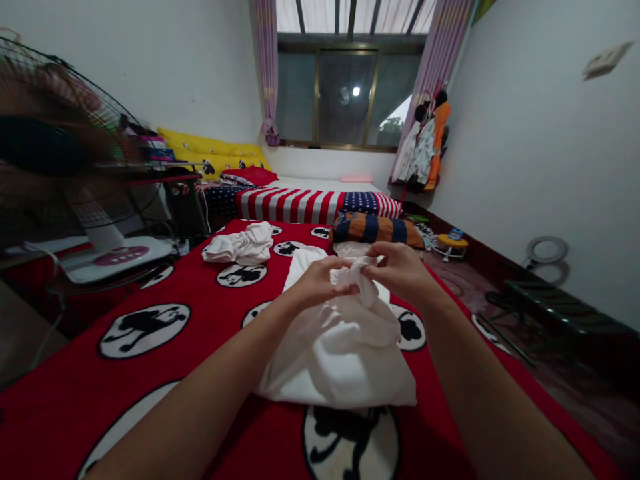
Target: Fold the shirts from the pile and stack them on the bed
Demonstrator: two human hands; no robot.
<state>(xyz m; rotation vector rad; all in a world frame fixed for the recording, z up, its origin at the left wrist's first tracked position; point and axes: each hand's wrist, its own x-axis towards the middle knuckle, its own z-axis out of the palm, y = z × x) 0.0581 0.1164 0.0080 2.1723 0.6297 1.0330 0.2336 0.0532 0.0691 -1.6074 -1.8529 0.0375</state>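
Observation:
A white cloth (340, 353) lies bunched on the red bedspread (200, 320) with black-and-white cartoon circles. My left hand (317, 283) and my right hand (400, 270) are both closed on a raised fold of the white cloth at its far end, fingers pinched close together. A second crumpled white cloth (240, 245) lies farther away to the left on the same spread. Beyond the cloth in my hands sits an orange and navy striped cushion (375, 230).
A standing fan (65, 173) spins at the left bed edge. A second bed with a stars-and-stripes cover (310, 203) stands under the window (345, 97). Clothes (425, 143) hang in the right corner. A dark bench (550, 307) and small stool (451, 243) stand on the floor at right.

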